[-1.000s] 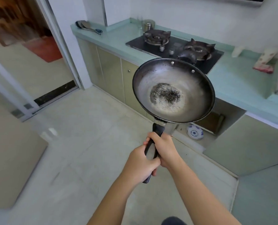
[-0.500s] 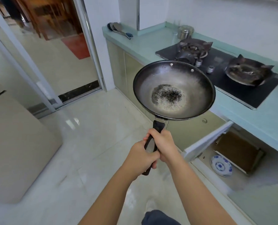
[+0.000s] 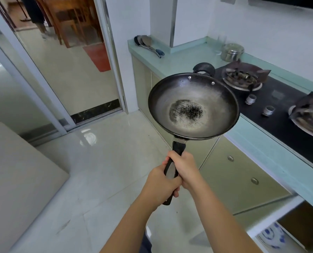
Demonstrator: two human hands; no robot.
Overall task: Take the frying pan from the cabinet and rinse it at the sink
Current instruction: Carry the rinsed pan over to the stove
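A dark round frying pan [image 3: 193, 105] with black specks in its middle is held out in front of me, level, above the floor and the counter's edge. Both hands grip its black handle [image 3: 172, 168]: my right hand [image 3: 185, 168] is nearer the pan, my left hand [image 3: 160, 187] is lower on the handle. The open cabinet [image 3: 298, 221] it came from is at the lower right, with its door swung out. No sink is in view.
A pale green counter [image 3: 185, 57] runs along the right with a black gas hob [image 3: 279, 106], two burners, a steel pot [image 3: 231, 52] and spatulas [image 3: 148, 44]. A blue-and-white plate [image 3: 271, 238] lies in the cabinet. A glass sliding door [image 3: 64, 70] stands at the left.
My view has swung left along the counter; the open cabinet has slid to the lower right and the doorway has come nearer. The pan stays in both hands.
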